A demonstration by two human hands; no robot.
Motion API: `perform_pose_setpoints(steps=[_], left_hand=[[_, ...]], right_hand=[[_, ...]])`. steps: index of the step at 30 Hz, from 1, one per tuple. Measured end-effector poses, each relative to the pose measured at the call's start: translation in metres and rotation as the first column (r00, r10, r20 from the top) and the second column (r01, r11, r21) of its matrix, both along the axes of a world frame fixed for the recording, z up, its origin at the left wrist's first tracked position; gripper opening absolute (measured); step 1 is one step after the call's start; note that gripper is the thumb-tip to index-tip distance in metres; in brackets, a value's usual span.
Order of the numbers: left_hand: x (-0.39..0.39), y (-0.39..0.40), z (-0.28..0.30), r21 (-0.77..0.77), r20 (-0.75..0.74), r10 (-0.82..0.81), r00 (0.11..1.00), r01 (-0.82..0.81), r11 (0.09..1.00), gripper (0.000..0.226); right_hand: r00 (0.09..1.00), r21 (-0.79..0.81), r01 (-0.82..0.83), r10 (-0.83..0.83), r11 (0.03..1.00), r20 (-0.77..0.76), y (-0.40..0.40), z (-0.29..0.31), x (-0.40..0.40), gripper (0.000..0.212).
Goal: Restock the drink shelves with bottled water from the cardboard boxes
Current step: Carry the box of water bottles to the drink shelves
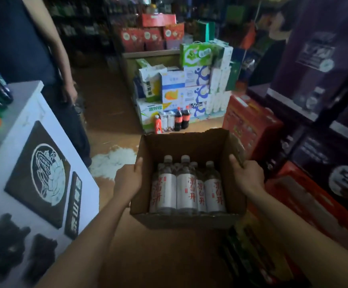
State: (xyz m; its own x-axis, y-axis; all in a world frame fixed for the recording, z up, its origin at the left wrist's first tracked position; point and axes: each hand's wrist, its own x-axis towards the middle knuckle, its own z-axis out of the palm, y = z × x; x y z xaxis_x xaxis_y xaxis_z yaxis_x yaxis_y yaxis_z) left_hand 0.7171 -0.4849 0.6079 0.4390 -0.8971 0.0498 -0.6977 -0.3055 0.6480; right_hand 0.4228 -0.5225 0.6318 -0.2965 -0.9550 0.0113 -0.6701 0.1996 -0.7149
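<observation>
Cardboard box (184,220) held up over the brown floor (158,256) between both hands — left grip (127,179) clasped on its left wall, thumb over the rim, right grip (246,176) clasped on its right wall. Inside, white-labelled water bottles (186,188) upright against the near wall. Beyond — stacked cartons (181,88) and cola bottles (181,119) on the floor.

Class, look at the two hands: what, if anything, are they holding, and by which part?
Both hold the open cardboard box of water bottles: left hand grips its left wall, right hand its right wall.
</observation>
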Motion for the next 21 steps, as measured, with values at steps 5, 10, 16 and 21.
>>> perform_pose_setpoints(steps=[5,10,16,21], left_hand=[[0.045,-0.091,0.010,-0.026,0.019,0.137,0.990,-0.137,0.990,0.057],[0.097,-0.190,0.030,-0.054,0.049,0.255,0.966,-0.252,0.966,0.065],[0.164,-0.291,0.052,-0.087,0.052,0.378,0.924,-0.373,0.924,0.062],[0.248,-0.397,0.046,-0.076,0.073,0.417,0.906,-0.412,0.908,0.065]], right_hand=[[0.990,-0.094,-0.141,0.141,0.986,-0.011,-0.128,0.007,0.053,0.054],[0.968,-0.105,-0.252,0.249,0.962,-0.043,-0.257,0.028,0.111,0.058],[0.934,-0.089,-0.358,0.357,0.929,-0.025,-0.385,0.061,0.195,0.049],[0.920,-0.106,-0.390,0.391,0.915,-0.012,-0.498,0.054,0.278,0.050]])
